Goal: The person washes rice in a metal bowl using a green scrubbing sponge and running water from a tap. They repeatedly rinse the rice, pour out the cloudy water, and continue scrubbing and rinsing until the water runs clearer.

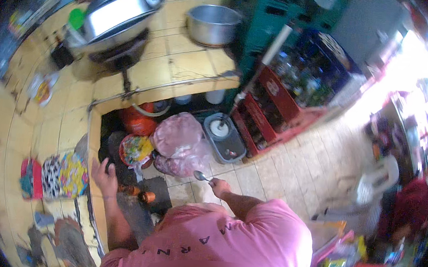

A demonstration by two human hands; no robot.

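Note:
My right hand [219, 187] grips the handle of a metal spoon [200, 175], its bowl pointing away from me over the floor. Beyond the spoon, large pinkish plastic bags [179, 136] rest on the floor, their contents unclear. My left hand [105, 175] is raised by the tiled counter's edge [94, 137], fingers apart, holding nothing. Folded patterned cloths [74, 174] lie on the counter to the left of that hand. Below the counter stand a red container with a colourful bag [136, 150] and an orange rounded object [138, 120], partly hidden.
On the tiled counter are a metal pot [213, 25] and a wide pan [111, 38]. A grey tub [231, 150] with a pole in it stands beside red bottle crates [272, 112]. A person in dark red [409, 210] is at the right, near a white chair [377, 180].

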